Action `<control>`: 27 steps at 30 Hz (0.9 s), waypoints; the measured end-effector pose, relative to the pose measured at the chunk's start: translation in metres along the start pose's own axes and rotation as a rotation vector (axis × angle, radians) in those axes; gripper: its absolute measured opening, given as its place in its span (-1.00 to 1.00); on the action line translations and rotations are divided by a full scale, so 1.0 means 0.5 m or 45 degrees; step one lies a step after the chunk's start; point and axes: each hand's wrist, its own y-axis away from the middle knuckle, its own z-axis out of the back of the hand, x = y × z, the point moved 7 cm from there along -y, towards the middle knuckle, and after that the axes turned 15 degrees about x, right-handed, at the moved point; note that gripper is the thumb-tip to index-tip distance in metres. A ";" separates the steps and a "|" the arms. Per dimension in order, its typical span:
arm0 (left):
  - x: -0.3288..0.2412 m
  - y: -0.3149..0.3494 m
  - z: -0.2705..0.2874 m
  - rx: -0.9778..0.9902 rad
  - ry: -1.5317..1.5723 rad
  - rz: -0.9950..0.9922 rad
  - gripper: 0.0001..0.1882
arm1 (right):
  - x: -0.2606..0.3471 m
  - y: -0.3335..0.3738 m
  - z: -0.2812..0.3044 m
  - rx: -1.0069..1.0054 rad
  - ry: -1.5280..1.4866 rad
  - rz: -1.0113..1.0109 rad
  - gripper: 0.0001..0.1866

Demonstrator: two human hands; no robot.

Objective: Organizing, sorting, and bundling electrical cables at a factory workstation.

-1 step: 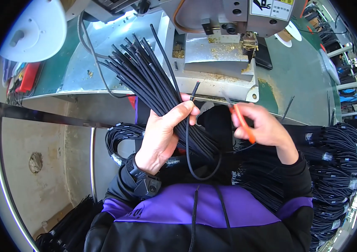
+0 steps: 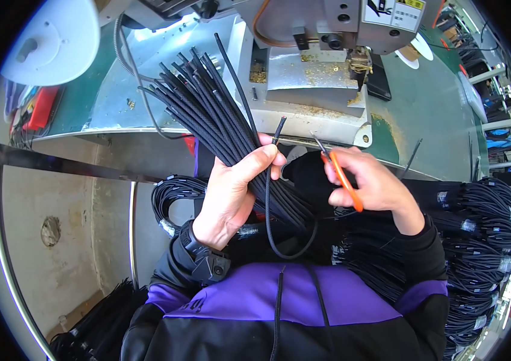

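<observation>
My left hand (image 2: 237,186) is closed round a thick bundle of black cables (image 2: 219,120), whose cut ends fan out up and to the left. Between its thumb and fingertips it pinches one single black cable (image 2: 269,204). That cable's tip stands up above the thumb, with small reddish wire ends showing, and its length loops down below the hand. My right hand (image 2: 370,180) grips orange-handled scissors (image 2: 344,183). Their thin metal blades point up and left, a short way right of the pinched cable and apart from it.
A grey machine (image 2: 328,114) strewn with brass-coloured scraps stands on the green bench ahead. Stacked coils of black cable (image 2: 478,240) lie at my right, and another coil (image 2: 174,198) sits left of my lap. A white reel (image 2: 51,42) is at upper left, above a metal rail (image 2: 57,163).
The scissors in my right hand have shifted slightly left, and their blades look sharper and less blurred. My left hand and the bundle stay in place.
</observation>
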 end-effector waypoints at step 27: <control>-0.047 0.005 0.036 0.062 -0.130 0.089 -0.87 | 0.113 -0.105 -0.003 -0.089 0.547 0.156 -0.57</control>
